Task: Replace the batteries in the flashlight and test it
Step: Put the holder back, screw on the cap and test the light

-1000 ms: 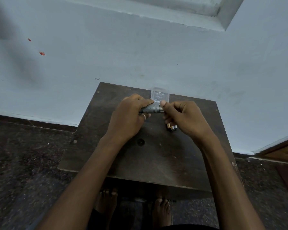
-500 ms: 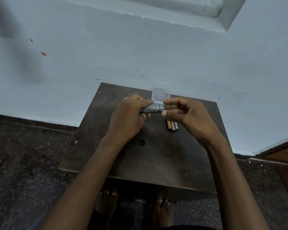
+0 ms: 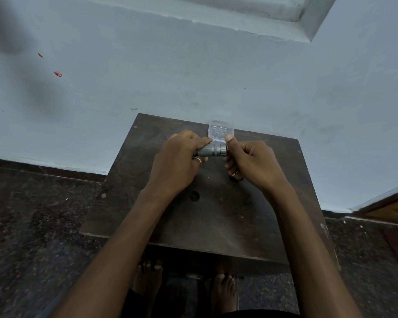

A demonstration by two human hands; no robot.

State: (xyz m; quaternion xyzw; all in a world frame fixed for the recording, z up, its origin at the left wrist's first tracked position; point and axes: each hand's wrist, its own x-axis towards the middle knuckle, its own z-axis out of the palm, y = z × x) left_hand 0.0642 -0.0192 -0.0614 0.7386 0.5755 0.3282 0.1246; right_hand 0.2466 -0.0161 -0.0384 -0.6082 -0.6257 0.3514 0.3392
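A small grey metal flashlight (image 3: 210,150) with a knurled body is held level above the dark wooden table (image 3: 216,214). My left hand (image 3: 177,161) is wrapped around its left part. My right hand (image 3: 251,164) pinches the flashlight's right end between thumb and fingers. The loose batteries on the table are almost wholly hidden under my right hand; only a bit of one (image 3: 236,175) shows below the fingers.
A clear plastic case (image 3: 220,131) lies at the table's far edge, just behind the flashlight. The table stands against a pale blue wall. A round hole (image 3: 194,195) marks the tabletop. My bare feet (image 3: 223,292) show below the near edge.
My right hand has closed in on the flashlight's right end and dropped lower, so it now covers the batteries that lay in plain sight before. The left hand has kept its hold.
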